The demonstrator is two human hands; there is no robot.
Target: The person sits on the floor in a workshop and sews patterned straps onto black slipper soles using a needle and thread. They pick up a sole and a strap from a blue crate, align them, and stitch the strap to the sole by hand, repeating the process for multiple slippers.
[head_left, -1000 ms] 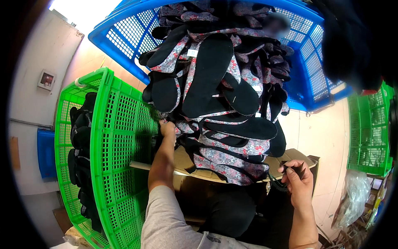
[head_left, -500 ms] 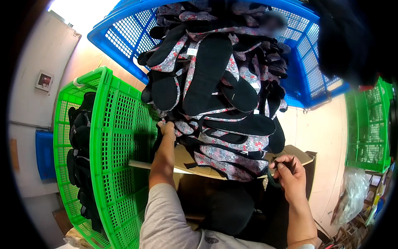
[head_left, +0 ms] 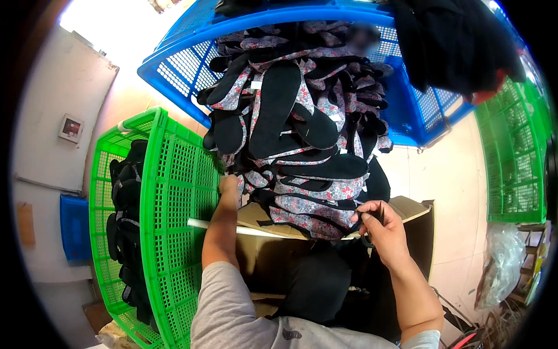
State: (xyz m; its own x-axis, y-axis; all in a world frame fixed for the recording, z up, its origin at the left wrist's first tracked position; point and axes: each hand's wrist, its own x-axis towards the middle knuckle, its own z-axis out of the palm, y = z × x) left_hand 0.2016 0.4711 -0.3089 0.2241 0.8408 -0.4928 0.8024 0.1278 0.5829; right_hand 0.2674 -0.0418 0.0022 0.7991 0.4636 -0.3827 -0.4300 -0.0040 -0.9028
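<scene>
A large heap of fabric slippers (head_left: pixel 279 110), with black soles and grey-and-red floral sides, fills the middle. My left hand (head_left: pixel 229 184) is closed at the heap's lower left edge, beside the green basket; what its fingers hold is hidden. At the heap's lower right, my right hand (head_left: pixel 381 228) is closed in a pinch on a small dark tool (head_left: pixel 381 214), whose kind I cannot make out. Its fingertips are right beside the end of a floral slipper (head_left: pixel 314 216) at the near edge of the heap.
A blue plastic basket (head_left: pixel 410 116) lies tipped behind the heap. To the left stands a green basket (head_left: pixel 174 227) with black items inside. Below the heap are a cardboard surface (head_left: pixel 250 216) and a white rod (head_left: pixel 250 231). Another green basket (head_left: pixel 514 157) stands far right.
The view has shifted slightly. My right hand has moved left, closer to the end of the near floral slipper. My left hand stays at the heap's lower left edge.
</scene>
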